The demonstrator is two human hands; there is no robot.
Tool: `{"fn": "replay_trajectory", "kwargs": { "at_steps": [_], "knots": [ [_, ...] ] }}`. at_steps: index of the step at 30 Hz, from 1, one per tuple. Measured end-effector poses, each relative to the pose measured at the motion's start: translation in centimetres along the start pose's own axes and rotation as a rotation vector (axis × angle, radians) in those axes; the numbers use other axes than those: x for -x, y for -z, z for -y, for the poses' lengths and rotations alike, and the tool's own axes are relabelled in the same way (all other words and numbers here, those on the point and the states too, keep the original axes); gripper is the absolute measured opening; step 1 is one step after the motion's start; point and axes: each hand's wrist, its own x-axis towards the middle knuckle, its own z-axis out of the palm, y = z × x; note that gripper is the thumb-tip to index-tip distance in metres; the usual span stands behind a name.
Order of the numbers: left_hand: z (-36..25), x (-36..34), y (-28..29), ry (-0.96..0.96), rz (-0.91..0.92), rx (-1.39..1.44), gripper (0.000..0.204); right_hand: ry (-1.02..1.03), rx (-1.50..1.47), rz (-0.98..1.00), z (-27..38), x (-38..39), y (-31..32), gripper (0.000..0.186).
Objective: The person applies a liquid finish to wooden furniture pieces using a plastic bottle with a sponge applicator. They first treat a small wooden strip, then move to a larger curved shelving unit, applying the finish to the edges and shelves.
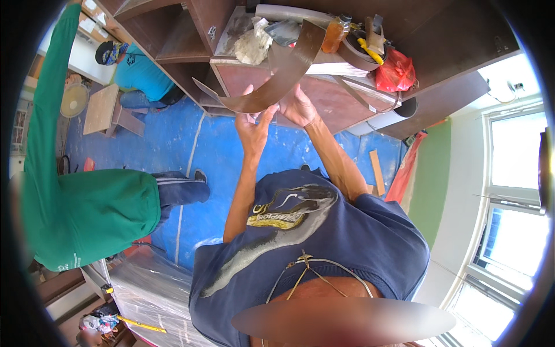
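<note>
A wide, thin brown edging strip [286, 75] curves in front of me, its far end rising over the shelf of a brown cabinet and its other end bending off to the left. My left hand [253, 130] is closed on the strip's lower edge, the fingers partly behind it. Close by on the right, my right hand [300, 110] pinches the same edge between thumb and fingers. Beyond the strip, the shelf holds a crumpled whitish cloth or paper [253, 43], a bottle of orange liquid [335, 36], a yellow-handled tool [371, 52] and a red plastic bag [395, 72].
The brown cabinet [248, 78] stands ahead. A person in green [104, 202] is at my left, one arm raised; another in light blue [141, 72] crouches farther off beside a wooden board [100, 110]. Blue sheeting [225, 156] covers the floor. A plastic-wrapped piece [153, 283] stands lower left.
</note>
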Motion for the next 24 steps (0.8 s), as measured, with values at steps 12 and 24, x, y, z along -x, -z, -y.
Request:
{"fn": "replay_trajectory", "kwargs": {
  "at_steps": [12,24],
  "knots": [
    [-2.6,-3.2,4.0,-0.067,0.023,-0.091,0.063,0.223,-0.152,-0.488,5.3,-4.5,4.5,0.092],
    [-3.5,-3.0,5.7,-0.026,0.000,-0.261,0.061,0.696,-0.934,-0.437,8.9,-12.6,11.0,0.104]
  ]
}}
